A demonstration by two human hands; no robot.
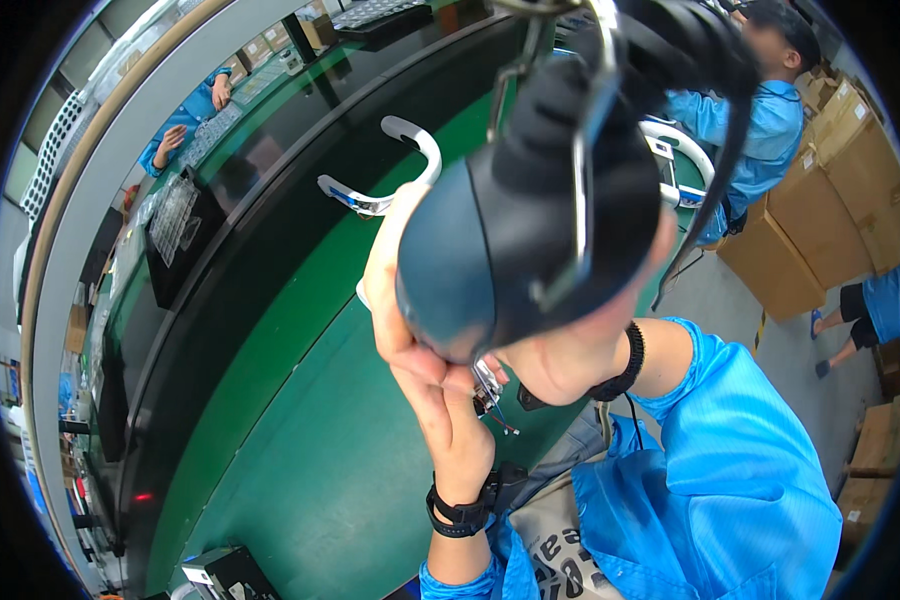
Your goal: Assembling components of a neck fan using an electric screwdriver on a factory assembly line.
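Note:
A large black and dark-teal electric screwdriver (540,230) hangs close in front, with a metal hook and a thick black cable above it. My right hand (560,365) is wrapped round its far side, mostly hidden by the tool body. Against its lower left is my left hand (425,375), fingers curled in around a workpiece that the tool largely covers. A small metal part with thin wires (488,390) shows between the hands. Just beyond my left hand lies a white C-shaped piece (432,155) with a dark inner pad; whether I touch it is unclear.
The green bench (300,430) runs beside a dark conveyor belt (240,250). A black box (232,572) sits at the near left. At the far right a co-worker in blue (760,130) is near another white curved frame (685,160). Cardboard boxes (800,220) are stacked on the right.

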